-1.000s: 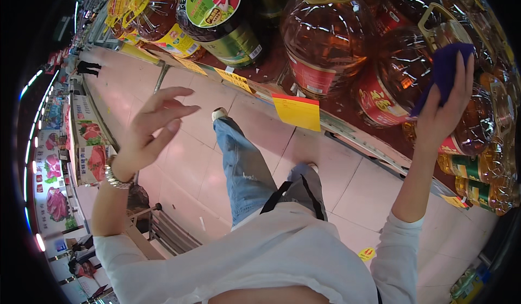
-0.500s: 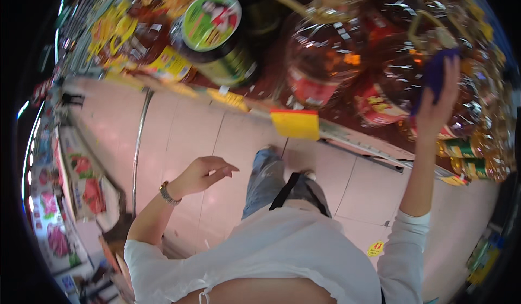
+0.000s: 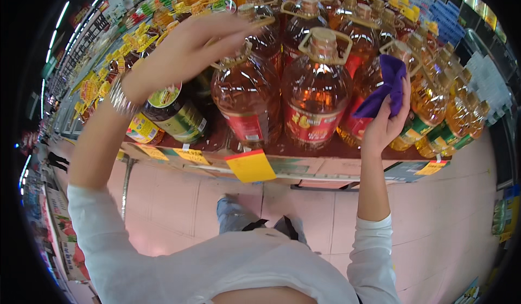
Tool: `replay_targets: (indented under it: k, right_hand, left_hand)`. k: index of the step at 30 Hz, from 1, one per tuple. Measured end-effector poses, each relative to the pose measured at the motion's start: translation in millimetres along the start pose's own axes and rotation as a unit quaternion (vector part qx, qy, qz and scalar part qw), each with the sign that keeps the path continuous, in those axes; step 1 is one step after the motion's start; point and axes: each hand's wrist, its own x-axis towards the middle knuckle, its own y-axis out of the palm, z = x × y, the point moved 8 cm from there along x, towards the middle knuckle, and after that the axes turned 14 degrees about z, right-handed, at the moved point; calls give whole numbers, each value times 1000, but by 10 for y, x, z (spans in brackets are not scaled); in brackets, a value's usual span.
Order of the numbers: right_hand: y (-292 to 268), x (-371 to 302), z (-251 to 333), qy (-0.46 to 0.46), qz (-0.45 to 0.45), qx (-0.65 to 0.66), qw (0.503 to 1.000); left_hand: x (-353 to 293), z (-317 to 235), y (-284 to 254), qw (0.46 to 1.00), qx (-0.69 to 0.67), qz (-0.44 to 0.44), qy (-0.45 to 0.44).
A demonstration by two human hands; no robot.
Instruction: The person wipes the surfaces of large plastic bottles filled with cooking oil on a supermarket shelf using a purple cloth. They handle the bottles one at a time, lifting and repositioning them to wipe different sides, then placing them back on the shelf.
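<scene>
A crumpled purple cloth [image 3: 389, 89] is gripped in my right hand [image 3: 382, 127], held against the bottles at the right front of the display. My left hand [image 3: 187, 49] is blurred, its fingers stretched out and holding nothing that I can see. It hovers over the neck of a large oil bottle [image 3: 247, 95] with a red label, partly covering it; I cannot tell whether it touches. Beside that stands a similar amber oil bottle [image 3: 317, 95] with a beige handle, between my hands. A dark bottle [image 3: 176, 116] with a green label stands below my left wrist.
Rows of oil bottles fill the display behind. Its front edge [image 3: 320, 166] carries a yellow price card [image 3: 251, 166] that sticks out. Smaller golden bottles [image 3: 431, 106] crowd the right end. A metal rail [image 3: 126, 184] stands on the tiled floor [image 3: 179, 206] at left.
My left hand has risen from beside my body to above the bottles. My right hand still holds the cloth. The view has tilted up, showing more rows of bottles.
</scene>
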Motion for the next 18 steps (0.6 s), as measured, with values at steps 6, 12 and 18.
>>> replay_targets:
  k: [6,12,18]
  right_hand:
    - [441,-164,-51,19,156,-65,985]
    - [1009,-583,9,-89,334,-280,896]
    - [808,-1483,-473,-187,416,-351,818]
  left_hand:
    - [1461,70,713,993,1,81,-89]
    - [1655,360,1036,989,79,94,-81]
    - [1741,287,998,990,50,107,-82]
